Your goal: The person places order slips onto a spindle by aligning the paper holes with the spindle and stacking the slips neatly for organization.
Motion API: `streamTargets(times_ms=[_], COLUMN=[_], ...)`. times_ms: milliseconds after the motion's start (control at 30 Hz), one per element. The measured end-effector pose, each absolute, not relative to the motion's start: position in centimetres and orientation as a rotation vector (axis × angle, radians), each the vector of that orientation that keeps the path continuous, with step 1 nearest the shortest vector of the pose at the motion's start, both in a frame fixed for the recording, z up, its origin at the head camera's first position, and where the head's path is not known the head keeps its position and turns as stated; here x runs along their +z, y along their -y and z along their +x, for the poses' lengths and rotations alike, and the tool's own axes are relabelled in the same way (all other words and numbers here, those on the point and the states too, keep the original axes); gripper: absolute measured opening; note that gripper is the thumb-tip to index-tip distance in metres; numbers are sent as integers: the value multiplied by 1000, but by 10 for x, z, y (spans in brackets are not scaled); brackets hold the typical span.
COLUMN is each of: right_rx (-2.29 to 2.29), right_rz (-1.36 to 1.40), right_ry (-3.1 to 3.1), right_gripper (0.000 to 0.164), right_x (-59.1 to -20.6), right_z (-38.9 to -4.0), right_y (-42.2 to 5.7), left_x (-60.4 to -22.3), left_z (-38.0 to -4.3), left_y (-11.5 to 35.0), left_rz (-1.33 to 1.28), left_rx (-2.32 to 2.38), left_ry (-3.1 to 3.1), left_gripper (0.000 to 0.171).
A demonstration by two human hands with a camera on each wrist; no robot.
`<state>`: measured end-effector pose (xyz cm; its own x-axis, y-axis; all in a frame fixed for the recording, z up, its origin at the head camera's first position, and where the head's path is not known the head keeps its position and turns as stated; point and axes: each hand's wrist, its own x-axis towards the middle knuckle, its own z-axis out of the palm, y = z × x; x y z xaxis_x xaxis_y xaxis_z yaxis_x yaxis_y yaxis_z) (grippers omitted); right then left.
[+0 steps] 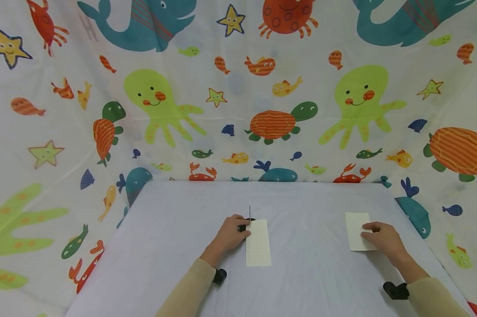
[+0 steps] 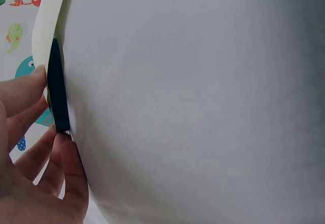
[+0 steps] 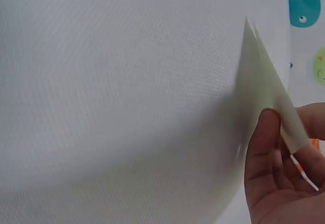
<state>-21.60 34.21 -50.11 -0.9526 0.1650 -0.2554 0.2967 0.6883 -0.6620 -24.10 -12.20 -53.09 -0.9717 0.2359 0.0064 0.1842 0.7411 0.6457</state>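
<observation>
My left hand (image 1: 228, 235), near the middle of the table, grips a dark binder clip (image 2: 58, 92) at the top left edge of a narrow, pale yellow lined paper (image 1: 258, 244). Seen from the left wrist, thumb and fingers press on the clip's dark wedge-shaped body, with the paper (image 2: 48, 21) beyond it. Off to the right, my right hand (image 1: 387, 242) pinches the side of another pale yellow paper (image 1: 356, 231) between thumb and fingers. In the right wrist view this paper (image 3: 264, 76) stands tilted up from the table, two edges showing at its tip.
White cloth (image 1: 310, 281) covers the table. Behind and beside it hangs a curtain (image 1: 230, 167) printed with sea animals. Black wrist devices sit at the left sleeve (image 1: 220, 276) and the right sleeve (image 1: 396, 290).
</observation>
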Motion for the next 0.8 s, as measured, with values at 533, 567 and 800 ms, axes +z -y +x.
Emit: streamTargets(times_ms=[533,567,800], right_rx=[-1352,-1363,-1421], right_rz=[337,332,294], right_ry=[-2578,-2574,-2557], right_gripper=[58,58,57], right_x=[-510,-510,-509], right_z=[-214,-214,-213], right_y=[-318,-315,-297], left_x=[-532,-533,-533], left_z=[-242,-242,-243], left_y=[123,123,123], left_rz=[345,346,366], left_rx=[1048,1052,1060], left_ry=[-2859,-2858,-2854], left_gripper=[35,35,35])
